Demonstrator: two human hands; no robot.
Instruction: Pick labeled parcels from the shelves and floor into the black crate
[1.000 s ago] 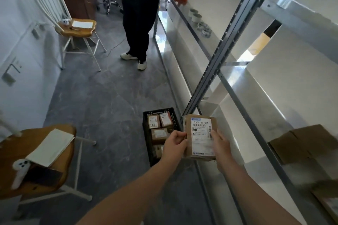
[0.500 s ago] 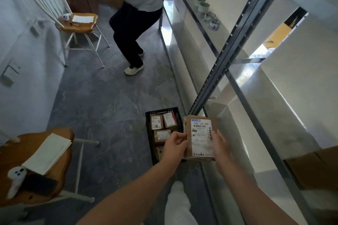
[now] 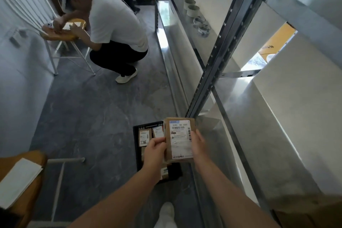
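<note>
1. We hold a brown parcel [image 3: 178, 140] up with both hands, its white label facing us.
2. Our left hand [image 3: 154, 153] grips the parcel's left edge, with the thumb on the front.
3. Our right hand [image 3: 199, 146] grips the right edge, with the fingers curled round it.
4. The parcel is up in the air, over the right side of the black crate [image 3: 136, 146].
5. The crate sits on the grey floor [image 3: 92, 116], right by the metal rack [image 3: 218, 55].
6. More parcels [image 3: 144, 137] with labels lie inside the crate.
7. Our white shoe [image 3: 166, 211] shows at the bottom, near the crate.
8. A person [image 3: 116, 24] in a white shirt squats far off and leans on a chair [image 3: 63, 31].
9. Some tape rolls [image 3: 192, 8] sit on a shelf of the rack, well away from us.
10. Another chair [image 3: 39, 181] at the bottom left has a white paper [image 3: 18, 179] on its seat.
</note>
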